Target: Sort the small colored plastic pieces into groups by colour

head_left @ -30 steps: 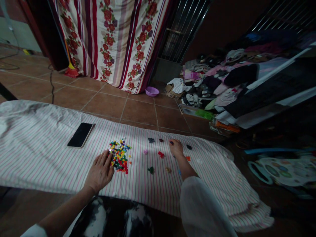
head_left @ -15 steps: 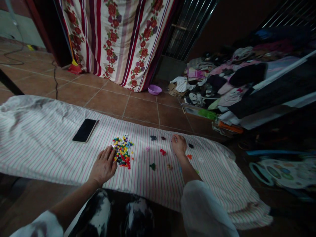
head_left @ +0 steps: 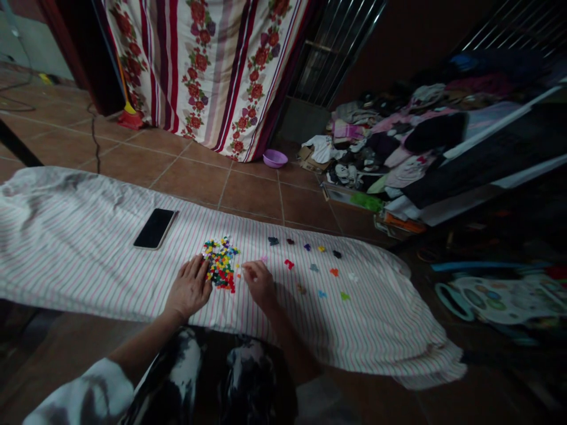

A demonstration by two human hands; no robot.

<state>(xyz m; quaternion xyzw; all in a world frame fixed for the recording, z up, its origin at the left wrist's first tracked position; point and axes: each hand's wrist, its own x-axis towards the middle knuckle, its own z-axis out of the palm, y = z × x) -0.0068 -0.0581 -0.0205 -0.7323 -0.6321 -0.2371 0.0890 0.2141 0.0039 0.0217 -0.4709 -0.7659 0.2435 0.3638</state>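
Note:
My left hand (head_left: 190,289) lies flat on the striped cloth, its fingertips at the left edge of a loose pile of small coloured plastic pieces (head_left: 221,268). Just right of that pile is my right hand (head_left: 260,284), with its fingers loosely bent and slightly apart; nothing shows in them. Small groups sorted by colour sit farther right, among them dark grey (head_left: 273,241), red (head_left: 289,264), purple (head_left: 307,247), yellow (head_left: 321,249), black (head_left: 337,254), orange (head_left: 334,272) and lime green (head_left: 345,296). My right hand hides part of a pink group (head_left: 264,258).
A phone (head_left: 155,228) rests on the striped cloth (head_left: 88,236) left of the pile. Beyond, a purple basin (head_left: 275,158) stands on the tiled floor near a floral curtain (head_left: 212,77). Heaped clothes (head_left: 398,141) fill the right side.
My right hand has moved left from the sorted groups to the pile's right side, uncovering purple and yellow groups. My left hand stays beside the pile. The view has shifted slightly.

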